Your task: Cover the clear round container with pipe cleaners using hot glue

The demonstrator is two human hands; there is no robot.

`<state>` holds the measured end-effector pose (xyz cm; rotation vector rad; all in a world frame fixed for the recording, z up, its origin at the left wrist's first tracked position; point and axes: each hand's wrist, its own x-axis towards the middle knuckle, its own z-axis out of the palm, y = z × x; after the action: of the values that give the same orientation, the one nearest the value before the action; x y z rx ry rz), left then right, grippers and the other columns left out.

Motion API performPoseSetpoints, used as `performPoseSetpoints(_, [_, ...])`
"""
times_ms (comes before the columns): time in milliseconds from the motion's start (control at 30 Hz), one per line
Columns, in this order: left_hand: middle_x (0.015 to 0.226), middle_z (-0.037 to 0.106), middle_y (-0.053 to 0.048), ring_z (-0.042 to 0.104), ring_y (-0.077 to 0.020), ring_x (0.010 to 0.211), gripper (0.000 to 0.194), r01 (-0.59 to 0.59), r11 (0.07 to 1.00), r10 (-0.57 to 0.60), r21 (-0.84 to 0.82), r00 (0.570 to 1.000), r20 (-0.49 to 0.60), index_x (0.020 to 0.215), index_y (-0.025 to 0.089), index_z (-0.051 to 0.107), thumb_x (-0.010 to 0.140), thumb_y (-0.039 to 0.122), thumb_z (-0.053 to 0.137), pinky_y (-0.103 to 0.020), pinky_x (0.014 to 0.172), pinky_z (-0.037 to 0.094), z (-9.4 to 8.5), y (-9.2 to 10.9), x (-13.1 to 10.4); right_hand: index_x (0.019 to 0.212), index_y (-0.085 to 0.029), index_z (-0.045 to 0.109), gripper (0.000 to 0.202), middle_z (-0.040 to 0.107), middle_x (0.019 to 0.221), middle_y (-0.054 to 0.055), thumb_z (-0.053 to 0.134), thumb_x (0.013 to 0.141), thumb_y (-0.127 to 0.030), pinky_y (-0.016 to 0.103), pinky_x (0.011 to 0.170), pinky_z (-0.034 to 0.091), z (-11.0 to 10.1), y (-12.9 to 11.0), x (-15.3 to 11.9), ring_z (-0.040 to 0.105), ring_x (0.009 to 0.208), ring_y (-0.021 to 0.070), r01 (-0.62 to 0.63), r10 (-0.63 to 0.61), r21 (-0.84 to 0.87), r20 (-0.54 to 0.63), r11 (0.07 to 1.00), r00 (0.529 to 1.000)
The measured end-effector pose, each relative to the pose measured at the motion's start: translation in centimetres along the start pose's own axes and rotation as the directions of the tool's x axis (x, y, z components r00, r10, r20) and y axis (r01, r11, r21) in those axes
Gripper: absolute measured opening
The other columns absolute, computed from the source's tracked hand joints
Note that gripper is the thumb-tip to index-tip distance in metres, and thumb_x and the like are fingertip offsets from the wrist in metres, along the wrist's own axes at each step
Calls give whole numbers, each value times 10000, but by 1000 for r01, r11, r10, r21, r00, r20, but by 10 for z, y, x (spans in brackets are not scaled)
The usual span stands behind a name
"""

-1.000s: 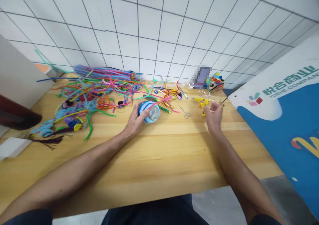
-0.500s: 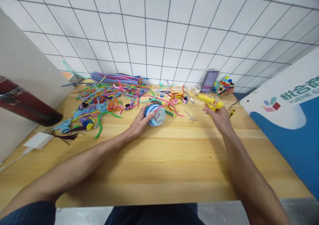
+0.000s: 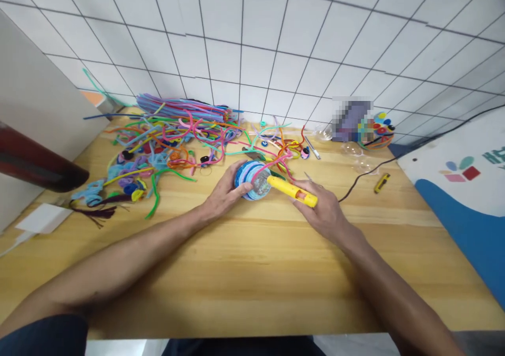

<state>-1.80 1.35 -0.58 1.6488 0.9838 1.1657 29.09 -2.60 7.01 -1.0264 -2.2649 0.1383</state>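
Note:
My left hand (image 3: pixel 228 189) grips a round cup-like piece (image 3: pixel 243 180) wrapped in blue and white pipe cleaners, its clear glittery end turned toward my right side. A pink pipe cleaner (image 3: pixel 272 162) runs off from that end. In my right hand (image 3: pixel 324 211) is a yellow hot glue gun (image 3: pixel 291 189), its front end pointing left at the clear end of the wrapped piece. Whether the nozzle touches it, I cannot tell. Scissors lie mostly hidden behind my right hand, with only a tip showing.
Tangled pipe cleaners (image 3: pixel 158 151) cover the back left, before a bundle of straight ones (image 3: pixel 185 107). A yellow utility knife (image 3: pixel 382 183) and the black cord (image 3: pixel 366 173) lie to the right. A dark red cylinder (image 3: pixel 37 159) and white adapter (image 3: pixel 44 218) are at the left.
My right hand has brought the glue gun left and down, from beside the wrapped piece to right at its clear end. The left hand keeps its hold. The view has shifted slightly.

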Motion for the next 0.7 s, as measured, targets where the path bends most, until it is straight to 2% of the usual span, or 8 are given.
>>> performPoseSetpoints(200, [1677, 543, -193, 541, -394, 1568, 876, -70, 997, 69, 38, 997, 29, 1641, 223, 476, 988, 747, 731, -615, 1359, 409, 2, 1, 0, 1382, -255, 668, 318, 867, 1241, 98, 678, 1064, -257, 386, 897, 697, 5, -3, -5, 861, 1084, 273, 61, -61, -25, -12, 998, 998])
performPoseSetpoints(367, [1648, 556, -211, 563, -409, 1545, 961, -72, 991, 68, 113, 997, 41, 1645, 198, 476, 947, 798, 749, -609, 1326, 463, 1, 7, -2, 1405, -263, 641, 342, 879, 1185, 77, 604, 1075, -179, 376, 849, 702, 8, -8, -7, 868, 990, 250, 146, -148, -72, -25, 987, 989])
performPoseSetpoints(500, [1620, 576, -212, 592, -400, 1518, 944, -114, 985, 109, 133, 993, 45, 1642, 202, 484, 948, 776, 768, -595, 1305, 494, 2, 9, -3, 1406, -240, 637, 328, 876, 1190, 95, 564, 1093, -175, 362, 849, 695, 7, -11, -6, 862, 1023, 239, 211, -215, -100, -35, 972, 976])
performPoseSetpoints(700, [1595, 608, -193, 619, -392, 1482, 890, -161, 980, 158, 115, 987, 36, 1631, 231, 514, 960, 759, 765, -578, 1274, 525, 4, 9, -4, 1430, -217, 640, 324, 865, 1255, 135, 558, 1118, -242, 393, 878, 699, 5, -11, -9, 857, 1106, 263, 173, -180, -150, -36, 974, 983])
